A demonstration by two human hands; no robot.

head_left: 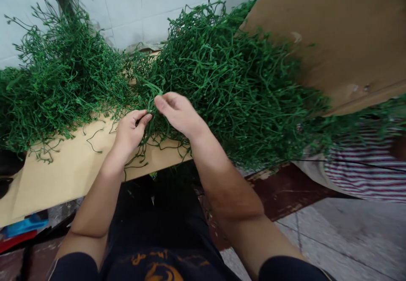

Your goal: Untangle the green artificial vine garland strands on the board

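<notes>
Both of my hands meet over the front edge of a heap of thin green artificial stems (228,78). My left hand (131,131) pinches a few strands between thumb and forefinger. Just to its upper right, my right hand (177,110) is closed on the upper part of a small bunch of green stems (154,87). Where single strands run between the fingers is hard to make out. A second pile of green stems (69,69) lies to the left. Loose strands (94,141) are scattered on the cardboard sheet (60,171) under my hands.
A large cardboard panel (342,40) leans over the right side of the heap. White tiled wall (127,6) stands behind. Striped cloth (364,167) shows at the right, above the grey floor (364,238). Blue and red items (25,226) lie at lower left.
</notes>
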